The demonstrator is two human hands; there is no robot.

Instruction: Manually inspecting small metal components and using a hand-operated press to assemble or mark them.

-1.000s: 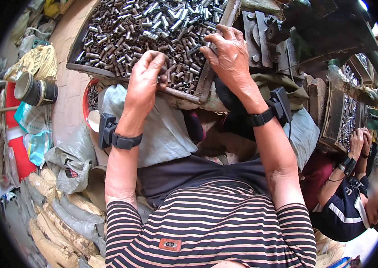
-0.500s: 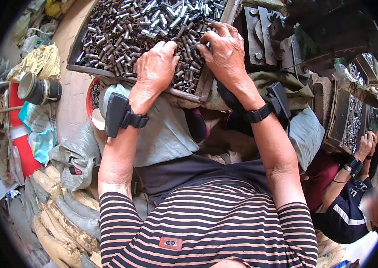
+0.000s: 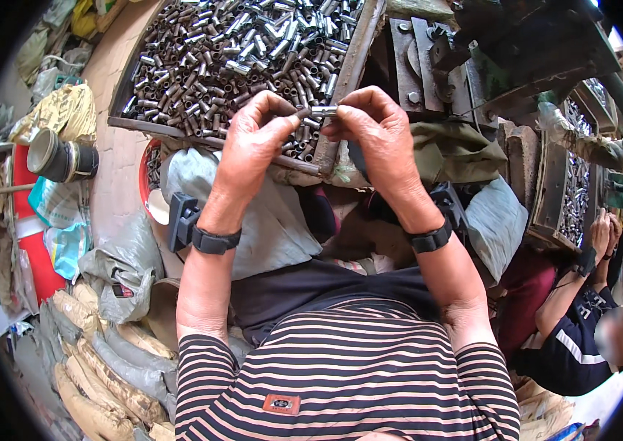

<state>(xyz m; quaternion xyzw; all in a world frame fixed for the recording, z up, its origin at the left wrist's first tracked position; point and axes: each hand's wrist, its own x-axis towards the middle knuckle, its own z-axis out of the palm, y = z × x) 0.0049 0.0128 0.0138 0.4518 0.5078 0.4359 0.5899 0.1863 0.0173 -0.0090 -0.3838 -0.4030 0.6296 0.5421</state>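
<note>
Above the near edge of a shallow tray (image 3: 172, 131), my left hand (image 3: 245, 151) pinches a small dark metal sleeve (image 3: 302, 115) between thumb and fingertips. My right hand (image 3: 381, 136) grips a shiny metal sleeve (image 3: 324, 111), its thumb and forefinger closed on the right end. The two pieces face each other end to end; whether one enters the other is too small to tell. Beneath and beyond both hands lies a heap of loose metal sleeves (image 3: 201, 81), mostly brown, with brighter ones toward the far middle.
A bolted metal machine (image 3: 414, 62) stands right of the tray. Left of my knees sits a red bucket (image 3: 145, 173) of small parts, with a dark can (image 3: 80, 159) farther left. Filled sacks (image 3: 116, 367) lie lower left. At right a co-worker (image 3: 569, 323) handles something by another parts tray (image 3: 575, 176).
Both hands have come up out of the heap and a little nearer to me. A sleeve now shows in each hand's fingertips, the two brought together.
</note>
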